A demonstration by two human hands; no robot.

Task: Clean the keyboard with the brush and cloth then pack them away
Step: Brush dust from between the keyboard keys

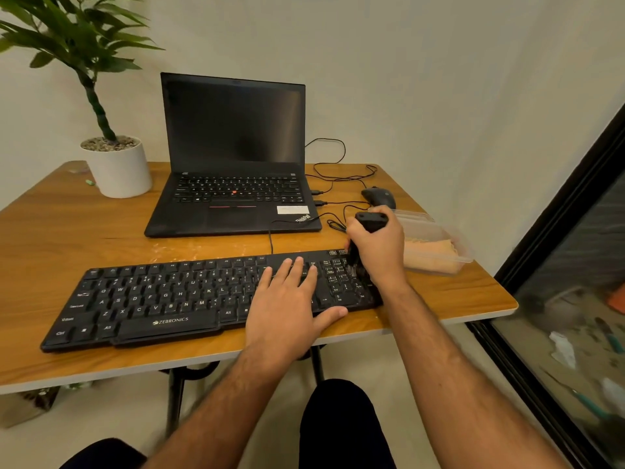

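A black keyboard [162, 299] lies along the front of the wooden table [67, 225]. My left hand [291, 299] rests flat on its right-hand keys, fingers spread, holding nothing. My right hand [378, 248] is closed around a black brush [370, 222], handle end up, bristles down on the number pad at the keyboard's right end. An orange cloth [433, 255] lies inside a clear plastic container [449, 247] just right of my right hand.
An open black laptop [233, 157] stands behind the keyboard. A black mouse [378, 197] and loose cables [334, 170] lie at the back right. A white potted plant [118, 167] stands at the back left. A dark-framed glass panel [558, 299] borders the table's right side.
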